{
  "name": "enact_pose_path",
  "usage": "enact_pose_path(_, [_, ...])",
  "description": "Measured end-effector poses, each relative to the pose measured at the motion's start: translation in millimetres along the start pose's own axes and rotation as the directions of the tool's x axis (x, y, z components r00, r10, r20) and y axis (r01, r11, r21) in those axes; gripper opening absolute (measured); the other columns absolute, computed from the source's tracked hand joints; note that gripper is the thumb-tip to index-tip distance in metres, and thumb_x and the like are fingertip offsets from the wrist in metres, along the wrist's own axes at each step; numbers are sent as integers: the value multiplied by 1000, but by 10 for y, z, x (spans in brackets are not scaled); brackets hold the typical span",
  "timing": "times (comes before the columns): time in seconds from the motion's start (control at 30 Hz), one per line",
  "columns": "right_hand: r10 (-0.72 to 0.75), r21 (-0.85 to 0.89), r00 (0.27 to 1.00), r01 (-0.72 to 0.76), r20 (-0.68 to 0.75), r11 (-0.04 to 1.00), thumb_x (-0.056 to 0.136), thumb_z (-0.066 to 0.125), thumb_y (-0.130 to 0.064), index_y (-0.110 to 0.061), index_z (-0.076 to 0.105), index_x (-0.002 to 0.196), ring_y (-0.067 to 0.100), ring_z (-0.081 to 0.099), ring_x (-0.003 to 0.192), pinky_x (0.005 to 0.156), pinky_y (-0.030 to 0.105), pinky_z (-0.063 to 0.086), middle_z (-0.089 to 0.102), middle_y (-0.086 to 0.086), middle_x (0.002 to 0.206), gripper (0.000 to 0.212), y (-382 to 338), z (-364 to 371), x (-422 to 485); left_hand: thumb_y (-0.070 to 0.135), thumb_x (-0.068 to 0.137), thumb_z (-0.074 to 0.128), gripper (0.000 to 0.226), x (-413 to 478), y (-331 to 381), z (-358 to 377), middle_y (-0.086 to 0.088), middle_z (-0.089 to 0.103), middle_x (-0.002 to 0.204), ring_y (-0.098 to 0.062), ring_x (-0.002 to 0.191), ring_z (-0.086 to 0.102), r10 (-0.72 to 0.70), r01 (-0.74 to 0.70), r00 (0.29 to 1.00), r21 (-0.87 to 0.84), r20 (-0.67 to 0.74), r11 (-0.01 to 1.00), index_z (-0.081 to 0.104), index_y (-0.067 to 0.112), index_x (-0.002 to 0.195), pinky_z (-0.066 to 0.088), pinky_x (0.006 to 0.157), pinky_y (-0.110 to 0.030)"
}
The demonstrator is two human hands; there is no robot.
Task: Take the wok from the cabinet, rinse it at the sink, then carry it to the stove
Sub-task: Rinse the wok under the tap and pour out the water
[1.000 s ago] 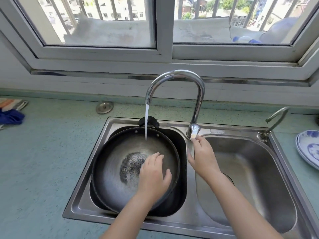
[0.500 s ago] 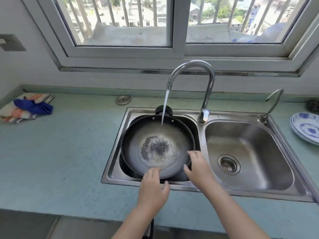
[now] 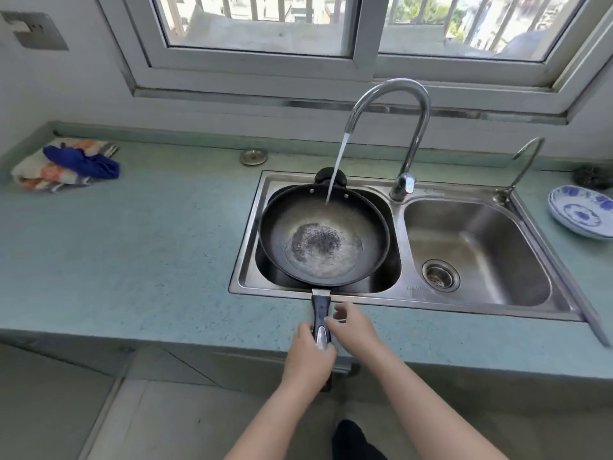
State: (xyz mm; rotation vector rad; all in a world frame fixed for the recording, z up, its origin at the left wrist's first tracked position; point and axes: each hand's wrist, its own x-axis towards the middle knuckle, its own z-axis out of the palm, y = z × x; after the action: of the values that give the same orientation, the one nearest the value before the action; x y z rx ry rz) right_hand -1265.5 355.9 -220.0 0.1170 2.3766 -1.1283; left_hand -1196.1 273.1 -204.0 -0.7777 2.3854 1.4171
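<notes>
The wok (image 3: 323, 237) is being held in the left basin of the sink (image 3: 481, 303), and its far inner wall is being struck by water from the faucet (image 3: 391, 94). Its long handle (image 3: 320, 310), reaching over the tabletop (image 3: 132, 260), is being gripped by the left hand (image 3: 310, 353), fingers clamped round it and hiding that stretch. The right hand (image 3: 356, 327) is being held just beside the handle, fingers loosely apart; whether they are touching it cannot be told.
</notes>
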Motion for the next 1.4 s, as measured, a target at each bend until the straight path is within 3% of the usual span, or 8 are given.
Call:
enact_pose_path(0.1, [21, 13, 1000, -21, -3, 1000, 82, 58, -19, -11, 56, 97, 17, 54, 85, 62, 23, 35, 57, 1, 91, 16, -19, 77, -2, 19, 82, 57, 34, 3, 10, 28, -15, 58, 112, -32, 100, 56, 2, -2, 1000, 9, 6, 1000, 44, 7, 111, 46, 81, -38])
enact_pose_path(0.2, [34, 64, 999, -34, -8, 997, 83, 59, -20, -9, 57, 107, 14, 54, 83, 58, 22, 36, 59, 0, 92, 27, 1, 114, 12, 17, 83, 57, 34, 27, 17, 73, -17, 58, 112, -34, 102, 56, 8, -8, 1000, 15, -7, 1000, 42, 5, 111, 46, 79, -38])
enact_pose_path(0.37, [54, 139, 999, -54, 0, 989, 83, 62, -21, -12, 60, 96, 18, 58, 84, 79, 34, 50, 59, 2, 86, 16, 15, 111, 48, 13, 83, 57, 33, 63, 15, 149, -18, 59, 112, -35, 103, 56, -7, 8, 999, 8, -40, 1000, 40, 5, 110, 47, 80, -39])
enact_pose_path(0.53, [101, 283, 989, -127, 104, 951, 86, 61, -19, -12, 53, 69, 12, 49, 55, 52, 24, 43, 52, 2, 61, 20, -9, 105, 71, 18, 84, 57, 29, 60, -11, 204, -18, 62, 102, -36, 93, 61, -93, 92, 993, -25, -66, 995, 37, 8, 103, 53, 72, -42])
enact_pose_path(0.83, [177, 443, 967, -242, 183, 863, 88, 58, -11, -5, 51, 75, 21, 58, 61, 58, 29, 49, 63, 17, 75, 16, -36, 132, 158, 29, 79, 60, 31, 134, -34, 246, -14, 65, 99, -34, 91, 64, -209, 207, 974, -31, -85, 978, 48, 8, 98, 48, 69, -35])
enact_pose_path(1.0, [158, 627, 930, -343, 332, 699, 91, 51, -5, 7, 53, 83, 18, 67, 53, 60, 32, 57, 64, 17, 73, 14, -54, 161, 192, 20, 74, 56, 13, 199, -11, 228, -7, 69, 73, -21, 49, 64, -284, 277, 959, -137, -28, 951, 59, 14, 85, 49, 49, -23])
enact_pose_path(1.13, [173, 643, 928, -355, 330, 678, 89, 56, -5, 6, 56, 75, 15, 67, 45, 48, 25, 58, 65, 17, 69, 18, -33, 166, 222, 23, 72, 58, 21, 212, -23, 267, -9, 70, 81, -31, 65, 70, -278, 264, 957, -144, -86, 954, 62, 12, 89, 59, 63, -36])
enact_pose_path(1.4, [167, 631, 927, -352, 335, 691, 87, 59, -6, 1, 55, 75, 14, 64, 40, 40, 23, 54, 62, 16, 66, 15, -98, 214, 231, 12, 67, 57, 4, 215, -106, 164, -2, 56, 47, -15, 25, 50, -263, 259, 964, -373, 40, 891, 57, 13, 70, 39, 37, -19])
